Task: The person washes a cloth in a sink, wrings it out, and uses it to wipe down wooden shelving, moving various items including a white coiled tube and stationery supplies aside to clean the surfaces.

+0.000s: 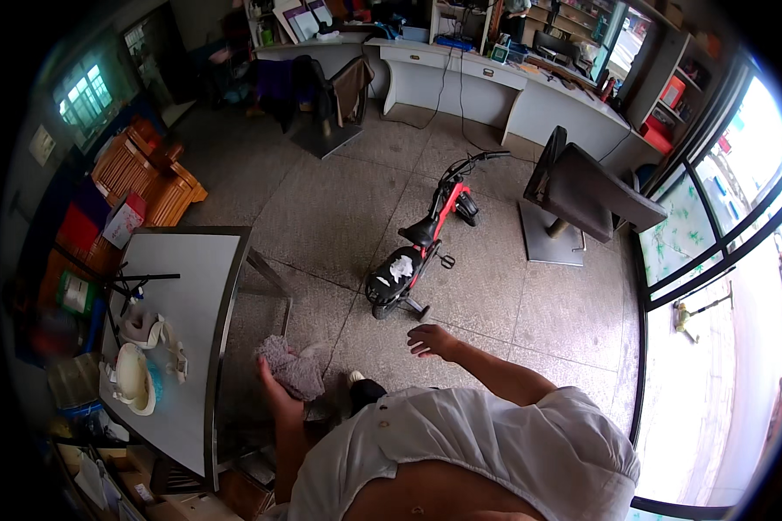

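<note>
My left hand (pixel 278 385) holds a greyish-pink fluffy cloth (pixel 292 368), just right of the white-topped table's metal edge (pixel 225 325). Nothing is in my right hand (pixel 430 341), which hangs over the floor with its fingers slightly bent and apart. Ahead of it stands a small red and black child's bicycle (pixel 440 225) with a torn patch on its rear seat (pixel 396 273). On the table lie a cream and blue cap-like item (pixel 133 380), a grey and white padded item with straps (pixel 144 329) and a black tripod-like stand (pixel 133 280).
A brown salon chair (pixel 577 189) on a square metal base stands ahead right, near glass doors (pixel 691 260). Another chair (pixel 329 84) is ahead left. A long white counter (pixel 456 71) runs along the back, with cables reaching the floor. A wooden bench (pixel 146 172) and open boxes (pixel 130 478) are at left.
</note>
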Demonstrator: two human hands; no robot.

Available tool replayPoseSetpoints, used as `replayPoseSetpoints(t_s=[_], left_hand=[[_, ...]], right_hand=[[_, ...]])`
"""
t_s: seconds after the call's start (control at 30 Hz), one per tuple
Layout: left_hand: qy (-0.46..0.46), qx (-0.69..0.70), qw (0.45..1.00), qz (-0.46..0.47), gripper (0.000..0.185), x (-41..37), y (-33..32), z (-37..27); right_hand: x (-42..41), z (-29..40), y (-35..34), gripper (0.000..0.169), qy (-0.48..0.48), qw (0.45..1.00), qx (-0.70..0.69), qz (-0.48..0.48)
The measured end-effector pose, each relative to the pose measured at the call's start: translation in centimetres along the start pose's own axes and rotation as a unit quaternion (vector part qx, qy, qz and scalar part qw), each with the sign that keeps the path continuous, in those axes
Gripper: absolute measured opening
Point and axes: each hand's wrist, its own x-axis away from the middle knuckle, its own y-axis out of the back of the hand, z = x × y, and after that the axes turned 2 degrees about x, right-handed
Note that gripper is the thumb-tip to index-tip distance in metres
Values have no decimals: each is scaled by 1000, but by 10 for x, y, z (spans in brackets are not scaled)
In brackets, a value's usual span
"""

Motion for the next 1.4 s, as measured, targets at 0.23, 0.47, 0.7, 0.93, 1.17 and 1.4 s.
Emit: replayPoseSetpoints(t_s=[0.23, 0.47, 0.7, 0.93, 1.17, 1.4], left_hand=[[-55, -152, 951, 263, 48, -136, -79, 3], [-60, -345, 875, 335, 34, -274, -105, -74], [245, -134, 907, 316, 55, -372, -108, -74], [306, -70, 913, 259, 73, -500, -227, -53], [281, -112, 929, 215, 43, -682, -402, 8], [309, 53, 921, 231, 33, -845, -527, 50]], right_hand=[[-64, 183, -152, 67, 37, 930, -229, 285], [-172, 270, -128, 20, 172, 974, -147, -10], [-216, 377, -123, 40, 206, 962, -155, -88], [-346, 440, -81, 28, 452, 795, 354, -195], [-422, 586, 63, 48, 490, 756, 400, -171], [-445, 684, 249, 39, 332, 912, 68, -231]])
